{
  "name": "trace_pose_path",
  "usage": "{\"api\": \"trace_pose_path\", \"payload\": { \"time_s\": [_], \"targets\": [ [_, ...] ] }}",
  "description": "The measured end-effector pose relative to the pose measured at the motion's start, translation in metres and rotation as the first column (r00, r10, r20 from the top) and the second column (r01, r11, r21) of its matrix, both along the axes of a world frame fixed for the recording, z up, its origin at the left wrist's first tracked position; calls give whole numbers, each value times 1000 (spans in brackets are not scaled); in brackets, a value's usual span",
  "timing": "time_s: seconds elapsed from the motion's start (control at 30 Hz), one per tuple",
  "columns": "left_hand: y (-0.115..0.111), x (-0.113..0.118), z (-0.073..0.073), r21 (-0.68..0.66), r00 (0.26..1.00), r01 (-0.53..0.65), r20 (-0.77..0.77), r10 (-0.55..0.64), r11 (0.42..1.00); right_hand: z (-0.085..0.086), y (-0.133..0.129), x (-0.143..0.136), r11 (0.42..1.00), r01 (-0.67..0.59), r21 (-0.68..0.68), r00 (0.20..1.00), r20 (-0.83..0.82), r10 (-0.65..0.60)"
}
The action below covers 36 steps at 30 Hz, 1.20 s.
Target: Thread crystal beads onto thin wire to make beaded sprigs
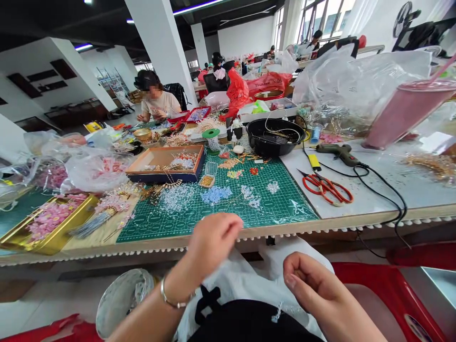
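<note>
My left hand point(214, 242) is over the front edge of the green cutting mat point(278, 209), its fingers curled together and slightly blurred; anything between them is hidden. Lower down, above my lap, my right hand point(315, 287) is closed with thumb and fingertips near one another, and I cannot make out what they hold. A small strand of clear beads point(277, 312) shows against my dark clothing, left of the right hand. On the mat lie blue flower-like beads point(215, 194), pale clear beads point(174, 198), whitish pieces point(250, 195) and a small box of gold beads point(207, 181).
Red-handled pliers point(327, 187) and a glue gun point(338, 153) with a trailing cable lie at the right. A black bowl point(274, 148), a shallow box point(166, 173) and a gold tray point(50, 242) stand on the table. A pink drink cup point(402, 116) is far right. Another person point(158, 102) sits opposite.
</note>
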<state>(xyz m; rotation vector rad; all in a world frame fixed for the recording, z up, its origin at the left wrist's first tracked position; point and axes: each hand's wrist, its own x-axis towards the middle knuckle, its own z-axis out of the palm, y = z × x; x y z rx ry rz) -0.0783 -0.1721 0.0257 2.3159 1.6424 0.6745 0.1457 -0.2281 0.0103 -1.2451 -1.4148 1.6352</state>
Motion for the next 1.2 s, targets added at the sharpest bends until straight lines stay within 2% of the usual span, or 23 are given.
{"api": "trace_pose_path", "payload": {
  "time_s": [0.03,0.07,0.2,0.33,0.5,0.57,0.7,0.77,0.83,0.9,0.93,0.97,1.03,1.1,1.2],
  "targets": [
    [11,-12,-7,24,983,-170,-65,171,985,-1,0,1,1000,-20,9,1000,17,19],
    [22,-25,-14,35,965,-241,-94,243,970,-2,-1,1,999,-33,14,999,34,32],
    [55,-55,-42,42,922,-350,-161,352,936,-1,0,-3,999,-39,27,996,83,37],
    [65,-56,-58,36,909,-380,-172,381,924,3,-1,-8,997,-73,23,991,116,69],
    [67,-52,-57,-1,923,-371,-112,369,929,8,-4,-10,1000,-12,9,992,127,10],
    [66,-57,-54,-25,927,-371,-63,369,928,8,-5,-9,1000,-28,4,991,129,27],
    [58,-70,-41,-107,915,-385,86,395,917,5,-6,-9,1000,-14,22,992,122,11],
    [48,-69,-31,-171,897,-370,192,399,913,4,-6,-9,999,19,45,992,121,-25],
    [34,-57,-20,-242,879,-304,302,369,922,5,-5,-11,995,30,92,990,135,-42],
    [16,-34,-9,-354,829,-148,465,312,923,9,-3,-12,981,47,189,982,170,-79],
    [7,-20,-4,-456,694,25,649,313,889,12,-2,-13,966,52,254,976,192,-103],
    [-2,-6,0,-524,543,210,765,347,825,15,-1,-14,944,51,327,969,211,-126],
    [-17,18,5,-537,320,462,843,432,706,20,0,-16,878,54,475,953,240,-188],
    [-27,34,9,-510,210,571,848,486,644,24,0,-16,811,54,583,937,251,-244],
    [-32,44,12,-497,164,607,842,514,620,26,-3,-16,747,63,662,924,244,-294]
  ]
}}
